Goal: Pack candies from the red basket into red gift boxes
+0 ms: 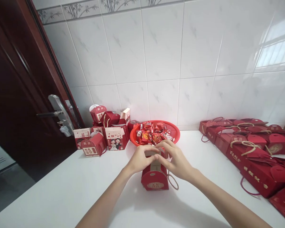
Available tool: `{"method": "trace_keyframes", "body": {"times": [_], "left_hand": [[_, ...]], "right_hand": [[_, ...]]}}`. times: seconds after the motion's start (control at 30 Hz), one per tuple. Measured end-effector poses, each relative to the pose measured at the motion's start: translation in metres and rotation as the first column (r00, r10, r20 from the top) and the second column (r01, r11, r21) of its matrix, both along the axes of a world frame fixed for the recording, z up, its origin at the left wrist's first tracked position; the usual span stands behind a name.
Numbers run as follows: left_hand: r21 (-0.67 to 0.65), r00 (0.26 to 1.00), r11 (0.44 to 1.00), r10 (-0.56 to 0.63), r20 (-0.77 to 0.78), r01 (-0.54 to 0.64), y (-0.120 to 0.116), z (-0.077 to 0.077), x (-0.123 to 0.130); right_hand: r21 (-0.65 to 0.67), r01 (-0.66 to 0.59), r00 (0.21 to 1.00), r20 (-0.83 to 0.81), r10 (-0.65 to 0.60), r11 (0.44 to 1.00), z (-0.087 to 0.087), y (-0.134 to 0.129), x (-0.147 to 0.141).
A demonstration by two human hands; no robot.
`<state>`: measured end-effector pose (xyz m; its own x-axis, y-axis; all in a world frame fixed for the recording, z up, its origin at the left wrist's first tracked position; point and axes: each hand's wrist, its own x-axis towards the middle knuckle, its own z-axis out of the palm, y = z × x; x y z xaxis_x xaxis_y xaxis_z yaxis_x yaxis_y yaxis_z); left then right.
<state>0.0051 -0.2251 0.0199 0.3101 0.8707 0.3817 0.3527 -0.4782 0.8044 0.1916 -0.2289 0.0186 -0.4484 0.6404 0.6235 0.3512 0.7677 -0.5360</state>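
A small red gift box (155,181) with a gold emblem on its rounded end stands upright on the white table in front of me. Its top shows a pale brown inner strip between my hands, and a twisted rope handle (173,181) hangs down at its right. My left hand (142,158) curves over the box's upper left side, thumb and forefinger drawn together at the top. From the right, my right hand (174,158) grips the upper edge, its thumb tip meeting the left thumb. The fingertips partly hide the box's top and far end.
Right behind the box sits a red plastic basket (178,134) of wrapped candies (146,136). Several red and cream gift boxes (115,139) cluster at the left back. Rows of red boxes (239,148) with rope handles line the right. A tiled wall (161,101) closes the back.
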Motion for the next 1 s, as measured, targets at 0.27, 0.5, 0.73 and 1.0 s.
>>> {"method": "trace_keyframes", "body": {"times": [0.27, 0.5, 0.73, 1.0], "left_hand": [[-0.232, 0.977, 0.954, -0.206, -0.056, 0.188, 0.013, -0.002, -0.026], [-0.491, 0.955, 0.819, -0.264, 0.134, 0.296, 0.014, -0.028, -0.063], [-0.515, 0.943, 0.79, -0.262, 0.205, 0.331, 0.015, -0.045, -0.064], [-0.477, 0.919, 0.787, -0.358, 0.163, 0.391, 0.021, -0.004, -0.061]], "right_hand": [[-0.261, -0.033, 0.977, 0.193, 0.086, 0.965, -0.002, 0.02, 0.018], [-0.637, -0.309, 0.934, -0.065, 0.35, 0.706, -0.007, 0.047, 0.049], [-0.755, -0.413, 0.877, -0.179, 0.446, 0.508, -0.021, 0.063, 0.063], [-0.641, -0.38, 0.911, -0.135, 0.39, 0.667, -0.001, 0.063, 0.067]]}}
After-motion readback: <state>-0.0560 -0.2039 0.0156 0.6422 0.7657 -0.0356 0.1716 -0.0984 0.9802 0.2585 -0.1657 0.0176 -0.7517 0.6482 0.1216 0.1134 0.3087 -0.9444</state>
